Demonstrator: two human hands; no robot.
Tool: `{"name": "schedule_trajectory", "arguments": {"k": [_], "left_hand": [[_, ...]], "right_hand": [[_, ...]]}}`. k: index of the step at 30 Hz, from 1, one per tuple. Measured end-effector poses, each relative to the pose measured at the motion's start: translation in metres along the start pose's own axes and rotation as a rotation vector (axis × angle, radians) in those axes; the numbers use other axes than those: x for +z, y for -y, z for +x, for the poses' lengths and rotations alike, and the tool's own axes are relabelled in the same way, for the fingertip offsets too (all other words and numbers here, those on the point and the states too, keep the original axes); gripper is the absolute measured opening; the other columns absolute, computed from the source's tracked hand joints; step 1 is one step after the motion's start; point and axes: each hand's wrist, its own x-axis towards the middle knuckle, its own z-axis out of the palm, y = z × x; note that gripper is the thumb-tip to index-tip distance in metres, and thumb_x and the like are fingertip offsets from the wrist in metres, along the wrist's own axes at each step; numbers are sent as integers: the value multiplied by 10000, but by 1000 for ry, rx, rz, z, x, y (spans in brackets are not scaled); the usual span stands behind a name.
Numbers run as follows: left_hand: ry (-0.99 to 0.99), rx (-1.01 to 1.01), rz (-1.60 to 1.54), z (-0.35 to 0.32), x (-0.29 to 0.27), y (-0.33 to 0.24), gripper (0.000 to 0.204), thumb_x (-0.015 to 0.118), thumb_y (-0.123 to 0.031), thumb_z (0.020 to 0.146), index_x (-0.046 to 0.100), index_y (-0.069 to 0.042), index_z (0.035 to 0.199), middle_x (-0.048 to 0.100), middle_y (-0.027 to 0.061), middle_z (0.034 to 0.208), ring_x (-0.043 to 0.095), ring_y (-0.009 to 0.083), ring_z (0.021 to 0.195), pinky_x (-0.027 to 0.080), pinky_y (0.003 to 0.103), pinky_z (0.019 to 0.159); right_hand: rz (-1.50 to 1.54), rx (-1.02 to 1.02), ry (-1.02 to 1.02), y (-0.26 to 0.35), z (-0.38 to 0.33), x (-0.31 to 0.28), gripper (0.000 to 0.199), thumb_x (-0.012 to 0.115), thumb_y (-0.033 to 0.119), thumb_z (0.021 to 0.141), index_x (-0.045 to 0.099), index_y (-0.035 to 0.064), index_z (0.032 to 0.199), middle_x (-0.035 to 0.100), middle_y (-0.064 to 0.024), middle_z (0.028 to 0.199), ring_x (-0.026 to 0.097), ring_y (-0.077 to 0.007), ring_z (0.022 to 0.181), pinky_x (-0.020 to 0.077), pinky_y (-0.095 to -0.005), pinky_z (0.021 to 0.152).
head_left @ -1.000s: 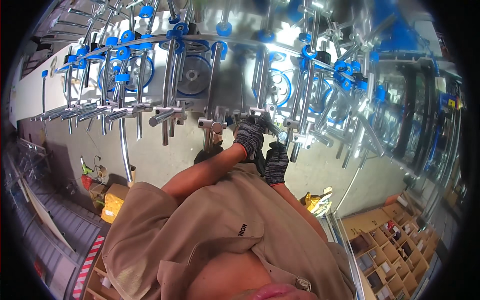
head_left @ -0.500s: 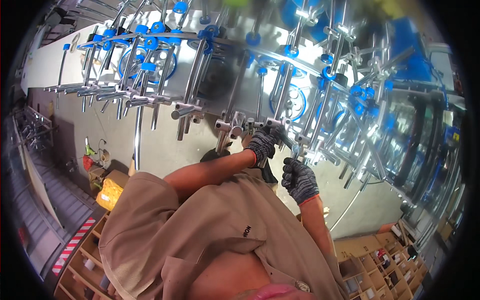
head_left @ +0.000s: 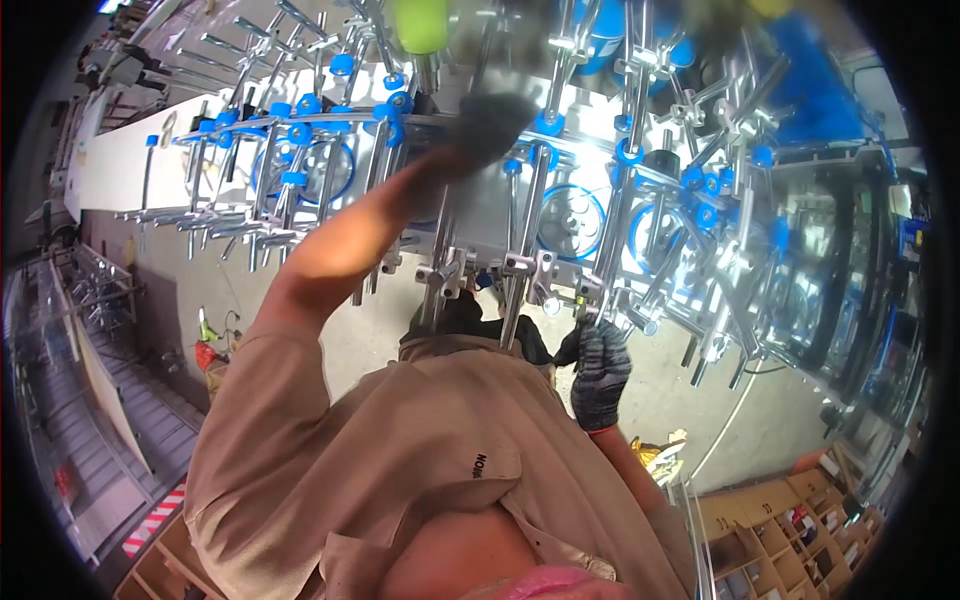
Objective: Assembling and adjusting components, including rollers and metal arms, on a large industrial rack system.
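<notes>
My left hand (head_left: 492, 128), in a dark glove, reaches up over the machine among the upright metal rods. Motion blur hides its fingers, and I cannot see whether it holds anything. My right hand (head_left: 602, 375), in a grey-black knitted glove with a red cuff edge, is lower, just below the rod ends. Its fingers are curled closed, and what is inside them is hidden. Close above the right hand is a metal cross clamp (head_left: 540, 266) on a shiny rod (head_left: 518, 300). A blue-rimmed wheel (head_left: 572, 222) sits behind the rods.
Rods with blue rollers (head_left: 300, 133) and a curved metal rail run across the machine. A yellow-green object (head_left: 421, 25) hangs at the top. Wooden compartment shelves (head_left: 770, 540) stand at lower right, a roller conveyor (head_left: 75, 400) at left.
My left hand has left the clamp near the right hand and swung up and forward over the machine. The right hand has shifted slightly down, and the whole view has shifted a little.
</notes>
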Motion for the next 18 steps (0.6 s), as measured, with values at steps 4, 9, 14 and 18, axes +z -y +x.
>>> {"name": "schedule_trajectory", "arguments": {"k": [4, 9, 14, 18], "left_hand": [[316, -286, -585, 58, 94, 26, 285, 465, -290, 888, 582, -93, 1056, 606, 101, 1005, 575, 252, 989, 452, 352, 830], [488, -344, -817, 92, 109, -22, 483, 279, -395, 951, 531, -41, 1161, 556, 165, 1171, 537, 316, 1071, 398, 382, 915], [456, -451, -1091, 92, 34, -25, 514, 389, -464, 924, 608, -18, 1050, 638, 141, 961, 579, 243, 868, 412, 336, 848], [174, -900, -1780, 86, 89, -12, 325, 418, -289, 955, 594, -28, 1036, 645, 72, 890, 597, 159, 786, 468, 273, 761]], "right_hand": [[-250, -127, -150, 51, 57, 14, 170, 505, 135, 900, 587, 4, 830, 605, -44, 665, 556, -110, 601, 441, -263, 562], [-50, 64, -201, 82, 153, 35, 186, 542, 193, 892, 594, 15, 912, 625, -58, 727, 569, -112, 605, 470, -247, 554], [-109, 116, -178, 41, 287, 41, 255, 589, 190, 834, 605, -20, 979, 655, -107, 754, 578, -154, 567, 454, -275, 509], [79, 155, -42, 20, 357, 72, 145, 580, 145, 842, 584, 7, 888, 644, -96, 721, 574, -151, 500, 451, -262, 440]]}}
